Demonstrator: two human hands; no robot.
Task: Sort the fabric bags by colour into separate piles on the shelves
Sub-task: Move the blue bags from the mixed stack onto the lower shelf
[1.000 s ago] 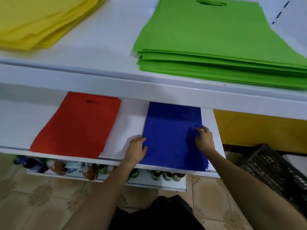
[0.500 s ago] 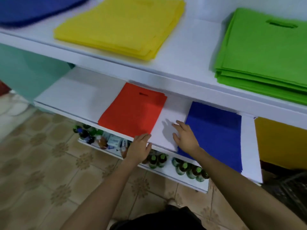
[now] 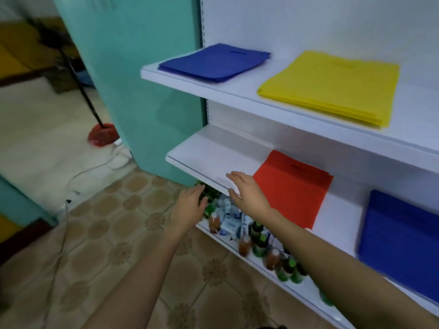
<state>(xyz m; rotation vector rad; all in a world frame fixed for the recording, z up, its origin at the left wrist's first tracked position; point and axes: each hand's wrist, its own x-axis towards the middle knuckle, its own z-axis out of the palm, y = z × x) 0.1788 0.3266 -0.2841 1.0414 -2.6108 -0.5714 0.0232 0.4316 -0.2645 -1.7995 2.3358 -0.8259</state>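
Note:
On the upper shelf (image 3: pixel 190 79) lie a pile of blue bags (image 3: pixel 213 61) on the left and a pile of yellow bags (image 3: pixel 332 86) to its right. The middle shelf (image 3: pixel 209 155) carries a red bag (image 3: pixel 294 186) and, at the right edge of view, a blue pile (image 3: pixel 401 243). My right hand (image 3: pixel 247 193) hovers with straight fingers over the middle shelf's front edge, just left of the red bag. My left hand (image 3: pixel 190 207) is out in front of the shelf, lower and to the left, fingers relaxed. Neither hand holds anything.
Bottles and small boxes (image 3: pixel 249 231) crowd the lowest shelf under my hands. A teal wall panel (image 3: pixel 142 91) stands left of the shelving. A red-headed mop (image 3: pixel 102 136) and a white cable (image 3: pixel 95 167) lie on the floor at the left.
My view has swung left, bringing the upper blue pile into sight and losing the green pile. Both hands have left the lower blue pile and moved left past the red bag.

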